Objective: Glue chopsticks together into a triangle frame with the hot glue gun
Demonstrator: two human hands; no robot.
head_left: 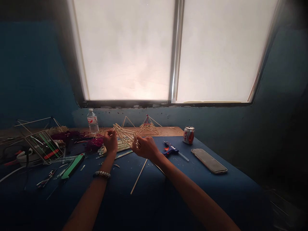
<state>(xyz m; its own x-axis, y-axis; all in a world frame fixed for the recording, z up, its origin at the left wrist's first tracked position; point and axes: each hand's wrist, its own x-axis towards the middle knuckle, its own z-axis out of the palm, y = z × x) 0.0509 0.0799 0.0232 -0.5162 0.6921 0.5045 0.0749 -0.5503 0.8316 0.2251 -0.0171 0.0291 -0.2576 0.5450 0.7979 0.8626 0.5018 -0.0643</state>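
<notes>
A bundled frame of pale wooden sticks (123,135) is raised over the blue-covered table (149,189). My left hand (110,141) pinches the frame's left end, and my right hand (144,147) grips its right end with the fingertips. A beaded bracelet (102,174) circles my left wrist. The sticks cross at several angles, and my fingers hide the joints they hold. A loose thin stick (139,176) lies on the table below my right wrist, and a blue glue gun (170,149) rests just beyond that hand.
Stick pyramids (148,125) stand behind my hands. A smartphone (209,161) and a soda can (188,135) are on the right. On the left are a water bottle (92,122), purple yarn (94,143), a tablet (43,147) and a green utility knife (72,166).
</notes>
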